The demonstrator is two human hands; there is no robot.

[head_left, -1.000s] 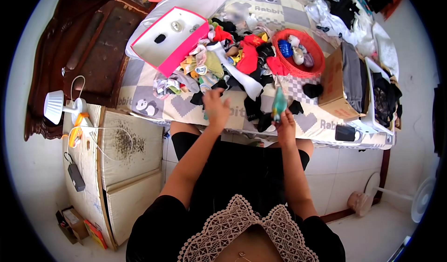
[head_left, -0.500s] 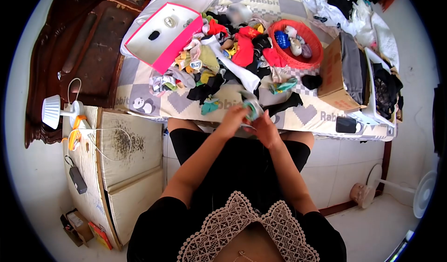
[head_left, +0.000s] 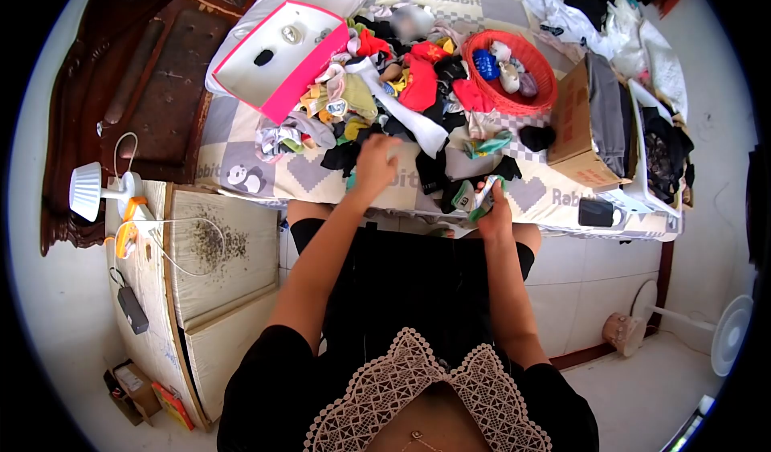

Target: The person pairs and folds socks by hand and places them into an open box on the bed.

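Observation:
My right hand (head_left: 495, 213) is closed on a green, white and grey sock (head_left: 479, 198) near the bed's front edge. My left hand (head_left: 376, 165) reaches over the near side of the clothes pile, fingers loosely stretched out and apparently holding nothing. It partly hides a teal sock (head_left: 351, 180) beside it. Black socks (head_left: 344, 155) lie just left of that hand, and a long white sock (head_left: 405, 118) stretches across the pile ahead. Between my hands lies a dark sock (head_left: 431, 172). A green-teal sock (head_left: 488, 144) rests above my right hand.
A pink-edged box (head_left: 309, 78) holds a few small items at the pile's left. Behind the pile's right side stands a red basket (head_left: 548, 78) with rolled socks. Further right are a cardboard box (head_left: 572, 126) of dark cloth and a phone (head_left: 596, 213). A bedside cabinet (head_left: 225, 267) stands left.
My hands have parted. The sock that was between both hands is now in my right hand, slightly farther right. My left hand has moved left and forward to the pile.

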